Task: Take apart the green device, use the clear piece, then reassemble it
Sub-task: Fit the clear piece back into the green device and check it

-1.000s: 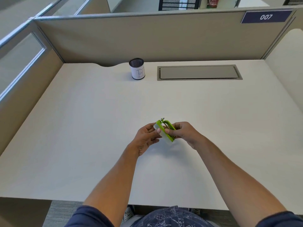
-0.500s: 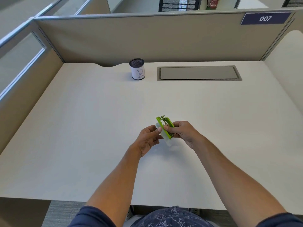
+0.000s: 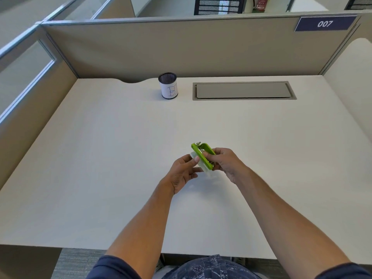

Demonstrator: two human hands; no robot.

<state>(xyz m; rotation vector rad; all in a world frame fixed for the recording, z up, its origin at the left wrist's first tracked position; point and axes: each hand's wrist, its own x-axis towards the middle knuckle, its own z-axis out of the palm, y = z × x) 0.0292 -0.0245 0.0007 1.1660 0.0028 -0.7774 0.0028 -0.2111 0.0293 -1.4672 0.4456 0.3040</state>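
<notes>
A small green device [image 3: 202, 156] with metal parts at its top end is held tilted just above the middle of the desk. My right hand [image 3: 225, 163] grips its green body from the right. A clear plastic piece [image 3: 203, 167] lies along the device's underside, and my left hand [image 3: 184, 171] holds it from the left with thumb and fingers. Whether the clear piece is still seated on the device or slightly off it is hard to tell.
A black mesh cup [image 3: 168, 86] with a white label stands at the back of the pale desk [image 3: 100, 158]. To its right is a grey cable hatch [image 3: 243, 90]. Beige partition walls [image 3: 181, 47] enclose the desk on three sides.
Both hands with the device have shifted slightly away from me and the device has tilted a little. The grip on it is the same.
</notes>
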